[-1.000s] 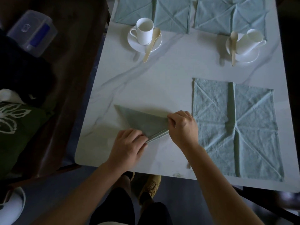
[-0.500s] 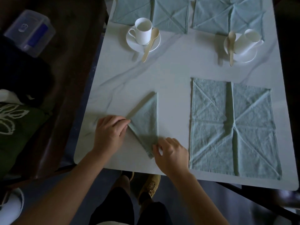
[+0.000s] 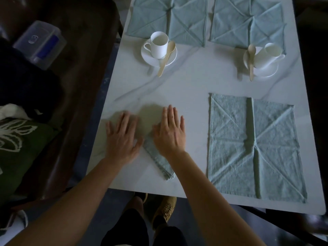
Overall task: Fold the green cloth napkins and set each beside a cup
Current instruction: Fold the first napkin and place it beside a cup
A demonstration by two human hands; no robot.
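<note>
A folded green napkin (image 3: 158, 161) lies near the front left of the white marble table (image 3: 186, 86); only its lower corner shows. My left hand (image 3: 124, 137) and my right hand (image 3: 170, 132) lie flat on it with straight fingers, side by side. An unfolded creased green napkin (image 3: 253, 146) lies flat to the right. Two more unfolded napkins (image 3: 168, 18) (image 3: 248, 22) lie at the far edge. A white cup (image 3: 158, 45) stands on a saucer with a wooden spoon (image 3: 166, 58). A second white cup (image 3: 268, 55) lies tipped on its saucer beside another spoon (image 3: 251, 62).
Left of the table stands a dark bench with a clear plastic box (image 3: 40, 43), dark clothing and a green bag with a white print (image 3: 19, 139). My legs and a tan shoe (image 3: 166, 208) show below the table's front edge.
Both hands let go of the napkin's corners and now press flat on it. The napkin was turned and folded smaller over the last second.
</note>
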